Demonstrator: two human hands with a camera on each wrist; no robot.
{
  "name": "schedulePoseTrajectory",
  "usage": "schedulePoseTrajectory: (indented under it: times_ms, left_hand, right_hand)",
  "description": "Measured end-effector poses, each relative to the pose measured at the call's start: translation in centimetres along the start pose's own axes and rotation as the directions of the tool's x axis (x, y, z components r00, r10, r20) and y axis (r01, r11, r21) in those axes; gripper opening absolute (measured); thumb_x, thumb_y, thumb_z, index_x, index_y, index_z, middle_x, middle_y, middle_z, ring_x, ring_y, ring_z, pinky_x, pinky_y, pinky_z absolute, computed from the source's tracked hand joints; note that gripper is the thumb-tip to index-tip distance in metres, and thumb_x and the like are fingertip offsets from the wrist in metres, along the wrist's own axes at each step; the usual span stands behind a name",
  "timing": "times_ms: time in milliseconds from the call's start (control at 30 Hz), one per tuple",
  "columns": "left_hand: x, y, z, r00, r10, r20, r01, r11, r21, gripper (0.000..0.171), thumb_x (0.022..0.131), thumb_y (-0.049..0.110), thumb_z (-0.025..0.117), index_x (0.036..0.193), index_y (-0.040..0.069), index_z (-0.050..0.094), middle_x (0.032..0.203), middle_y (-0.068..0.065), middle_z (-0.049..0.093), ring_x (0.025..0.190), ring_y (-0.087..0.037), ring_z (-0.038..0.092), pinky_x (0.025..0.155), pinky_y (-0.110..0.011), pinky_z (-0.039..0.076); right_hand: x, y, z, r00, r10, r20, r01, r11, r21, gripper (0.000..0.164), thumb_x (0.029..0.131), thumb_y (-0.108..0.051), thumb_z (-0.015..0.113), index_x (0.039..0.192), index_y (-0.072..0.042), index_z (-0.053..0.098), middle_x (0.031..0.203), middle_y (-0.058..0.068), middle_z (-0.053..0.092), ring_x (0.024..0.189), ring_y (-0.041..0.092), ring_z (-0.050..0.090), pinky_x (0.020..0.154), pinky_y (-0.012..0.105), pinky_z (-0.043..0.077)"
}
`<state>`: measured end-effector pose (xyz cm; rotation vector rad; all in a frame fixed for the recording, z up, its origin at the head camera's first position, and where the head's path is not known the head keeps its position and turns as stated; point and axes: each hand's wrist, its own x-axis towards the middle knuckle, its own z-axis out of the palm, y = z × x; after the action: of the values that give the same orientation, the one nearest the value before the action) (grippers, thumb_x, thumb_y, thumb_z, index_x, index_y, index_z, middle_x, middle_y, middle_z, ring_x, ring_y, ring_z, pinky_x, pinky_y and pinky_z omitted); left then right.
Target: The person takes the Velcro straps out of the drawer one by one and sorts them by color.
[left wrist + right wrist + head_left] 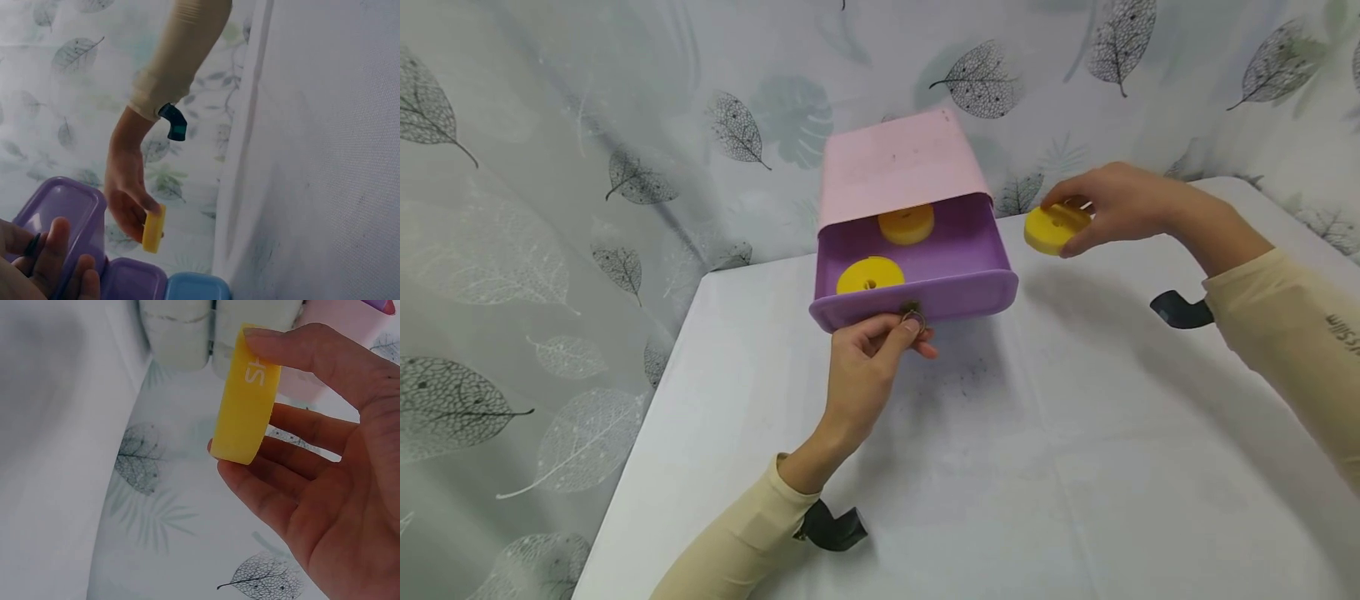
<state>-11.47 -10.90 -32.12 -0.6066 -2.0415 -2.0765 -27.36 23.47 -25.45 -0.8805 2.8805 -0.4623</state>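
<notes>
On my feed, the box (898,167) hid the far end of the drawer (958,295); right of the drawer, the head view's edge cut off a sleeve (1277,333).

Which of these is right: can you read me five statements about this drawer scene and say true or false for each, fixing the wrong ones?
1. The right hand holds a thick yellow round disc outside the purple plastic drawer. True.
2. The left hand lies flat on top of the pink housing. False: it pinches a small metal ring at the drawer's front.
3. The drawer holds no yellow discs. False: two show inside, a nearer disc and a farther disc.
4. White lettering marks the held disc's edge. True.
5. The drawer is pushed fully shut. False: it stands pulled out from the pink housing.
</notes>
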Motion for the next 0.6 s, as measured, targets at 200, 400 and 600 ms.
schedulePoseTrajectory:
  times_ms: [200,400,600]
  left_hand:
    - [0.1,0.0,0.0,1.000,0.003,0.000,-0.003,1.000,-0.002,0.023,0.102,0.013,0.063,0.096,-0.005,0.075,0.085,-0.016,0.075,0.082,-0.034,0.074,0.099,-0.045,0.052]
    - [0.0,0.1,0.1,1.000,0.003,-0.001,-0.003,1.000,-0.006,0.023,0.102,0.013,0.063,0.096,-0.007,0.075,0.085,-0.017,0.074,0.083,-0.034,0.074,0.099,-0.045,0.052]
    - [0.0,0.1,0.1,1.000,0.001,0.002,-0.001,1.000,-0.005,0.023,0.102,0.012,0.063,0.096,-0.007,0.075,0.087,-0.023,0.073,0.082,-0.034,0.073,0.099,-0.045,0.052]
  right_hand:
    - [0.5,0.7,0.7,1.000,0.017,0.008,-0.017,1.000,0.013,0.063,0.084,-0.024,0.086,0.137,0.000,0.062,0.123,0.017,0.066,0.107,0.035,0.061,0.088,0.052,0.050]
    - [1.0,1.6,1.6,0.998,0.055,0.031,-0.057,0.997,0.047,0.064,0.085,-0.021,0.085,0.139,0.003,0.059,0.128,0.023,0.063,0.109,0.039,0.058,0.091,0.057,0.050]
    - [1.4,2.4,2.6,0.997,0.074,0.032,-0.076,0.994,0.081,0.065,0.085,-0.019,0.086,0.138,0.006,0.058,0.131,0.029,0.061,0.113,0.043,0.057,0.096,0.060,0.048]
